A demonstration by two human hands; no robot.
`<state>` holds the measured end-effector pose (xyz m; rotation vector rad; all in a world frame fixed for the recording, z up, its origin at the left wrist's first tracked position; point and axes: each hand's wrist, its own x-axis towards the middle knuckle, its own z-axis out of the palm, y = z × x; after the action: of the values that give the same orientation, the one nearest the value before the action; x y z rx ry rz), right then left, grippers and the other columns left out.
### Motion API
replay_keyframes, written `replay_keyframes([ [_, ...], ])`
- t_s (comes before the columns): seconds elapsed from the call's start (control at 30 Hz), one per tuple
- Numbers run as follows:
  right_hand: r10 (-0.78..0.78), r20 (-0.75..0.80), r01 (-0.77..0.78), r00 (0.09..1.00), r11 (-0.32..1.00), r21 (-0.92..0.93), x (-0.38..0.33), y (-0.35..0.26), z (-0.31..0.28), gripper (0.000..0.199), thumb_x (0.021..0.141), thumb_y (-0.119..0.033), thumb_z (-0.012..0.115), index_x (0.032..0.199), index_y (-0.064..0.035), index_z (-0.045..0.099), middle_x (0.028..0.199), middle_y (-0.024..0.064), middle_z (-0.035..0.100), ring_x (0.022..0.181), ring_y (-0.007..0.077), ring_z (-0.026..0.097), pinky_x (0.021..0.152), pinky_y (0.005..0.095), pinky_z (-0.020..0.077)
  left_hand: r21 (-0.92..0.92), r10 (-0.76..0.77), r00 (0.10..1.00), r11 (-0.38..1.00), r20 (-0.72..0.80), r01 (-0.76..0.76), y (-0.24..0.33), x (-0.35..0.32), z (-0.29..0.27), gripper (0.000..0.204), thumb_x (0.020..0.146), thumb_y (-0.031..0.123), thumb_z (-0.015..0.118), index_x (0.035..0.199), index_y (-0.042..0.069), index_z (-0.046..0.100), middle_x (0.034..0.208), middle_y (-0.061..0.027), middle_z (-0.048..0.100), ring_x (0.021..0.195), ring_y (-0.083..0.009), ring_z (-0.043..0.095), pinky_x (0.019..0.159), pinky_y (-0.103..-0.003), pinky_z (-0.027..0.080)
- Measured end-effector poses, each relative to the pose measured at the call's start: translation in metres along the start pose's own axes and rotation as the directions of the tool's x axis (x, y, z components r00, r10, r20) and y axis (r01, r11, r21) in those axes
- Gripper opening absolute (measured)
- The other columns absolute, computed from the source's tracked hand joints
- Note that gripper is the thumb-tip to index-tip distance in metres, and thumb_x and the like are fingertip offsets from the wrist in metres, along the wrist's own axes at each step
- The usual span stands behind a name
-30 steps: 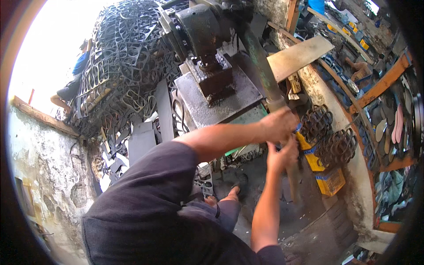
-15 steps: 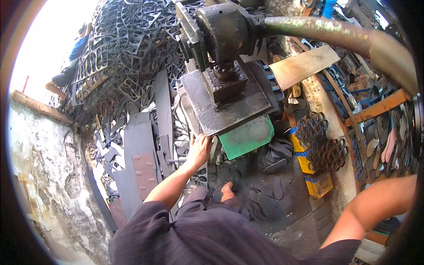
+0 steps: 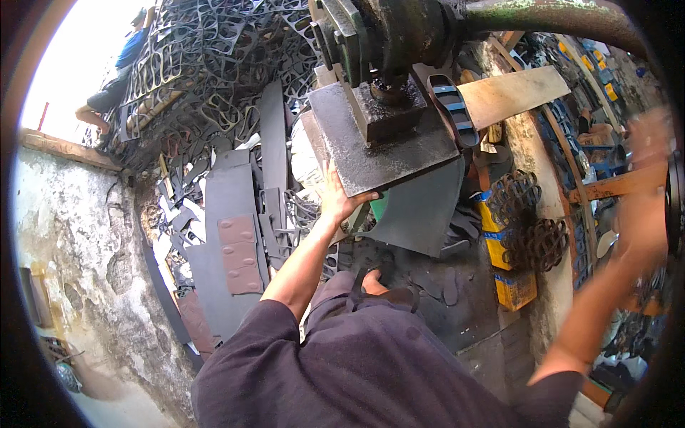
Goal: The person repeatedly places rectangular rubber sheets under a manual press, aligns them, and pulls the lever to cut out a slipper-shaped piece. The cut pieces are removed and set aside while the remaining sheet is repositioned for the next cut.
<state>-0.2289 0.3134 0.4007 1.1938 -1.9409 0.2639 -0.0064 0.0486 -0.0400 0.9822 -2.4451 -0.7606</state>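
Observation:
My left hand is at the near left corner of a heavy black press plate. Its fingers are stretched along the plate's left side and the thumb points right, below the front edge. Under the plate, a dark grey sheet covers most of a green pad and sticks out toward me. My right hand is raised at the far right, smeared by motion, so its fingers cannot be made out. A sole-shaped frame with blue crossbars stands at the plate's right side.
A thick metal arm runs right from the press head. Cut-out sheet scraps are heaped behind. Long grey strips lie left, beside a worn wall. Yellow boxes with brown ring-shaped pieces stand right. A person's arm shows far left.
The grey sheet now lies over the green pad, mostly hiding it. My left hand's thumb has spread right. My right arm has come up at the right. The metal arm sits higher in view.

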Motion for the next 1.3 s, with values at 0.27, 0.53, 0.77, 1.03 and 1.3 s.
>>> replay_keyframes([
  [0.27,0.123,0.850,-0.442,0.513,0.886,0.138,-0.321,-0.183,0.177,0.110,0.084,-0.073,0.062,0.166,-0.0140,0.020,0.172,0.0190,0.015,0.159,0.0442,0.003,0.120,0.0737,0.0054,-0.105,-0.017,1.000,0.994,-0.003,0.016,0.009,0.005,0.033,0.114,0.063,0.047,0.094,0.153,0.006,0.039,0.157,-0.0145,0.043,0.147,-0.0314,0.039,0.125,-0.058,0.015],
  [0.53,0.182,0.876,-0.428,0.447,0.903,0.031,-0.258,-0.156,0.237,0.099,0.085,-0.067,0.069,0.157,-0.0050,0.039,0.168,0.0203,0.025,0.156,0.0438,0.019,0.120,0.0713,0.0151,-0.212,-0.050,0.996,0.975,0.080,0.066,-0.045,-0.091,-0.140,0.097,0.068,0.039,0.092,0.146,0.003,0.048,0.137,-0.0160,0.061,0.131,-0.0289,0.057,0.118,-0.047,0.034],
  [0.77,0.084,0.953,-0.858,0.292,-0.418,0.300,-0.205,-0.315,0.166,0.059,0.093,-0.040,0.078,0.130,0.0024,0.062,0.123,0.0148,0.067,0.111,0.0256,0.065,0.097,0.0382,0.0507,-0.501,-0.083,0.990,0.856,0.111,0.128,-0.056,-0.166,-0.207,0.108,0.066,0.035,0.094,0.153,0.004,0.037,0.146,-0.0199,0.052,0.135,-0.0323,0.055,0.114,-0.043,0.044],
  [1.03,0.304,0.805,-0.805,0.509,-0.162,0.570,-0.167,-0.347,0.118,0.027,0.098,-0.018,0.074,0.113,-0.0037,0.057,0.103,0.0059,0.067,0.095,0.0123,0.061,0.085,0.0287,0.0498,-0.483,0.291,0.879,0.872,0.377,-0.081,-0.034,-0.117,-0.223,0.146,0.059,0.044,0.101,0.164,0.008,0.007,0.159,-0.0229,0.036,0.150,-0.0350,0.036,0.122,-0.051,0.033],
  [1.3,0.397,0.565,-0.655,0.723,0.136,0.743,-0.182,-0.329,0.084,0.048,0.092,-0.020,0.080,0.128,-0.0032,0.052,0.113,0.0146,0.066,0.103,0.0263,0.066,0.088,0.0384,0.0528,-0.624,0.480,0.877,0.681,-0.015,-0.383,0.037,-0.089,-0.143,0.109,0.074,0.015,0.093,0.151,0.003,0.017,0.135,-0.0236,0.053,0.120,-0.0386,0.060,0.102,-0.050,0.048],
])
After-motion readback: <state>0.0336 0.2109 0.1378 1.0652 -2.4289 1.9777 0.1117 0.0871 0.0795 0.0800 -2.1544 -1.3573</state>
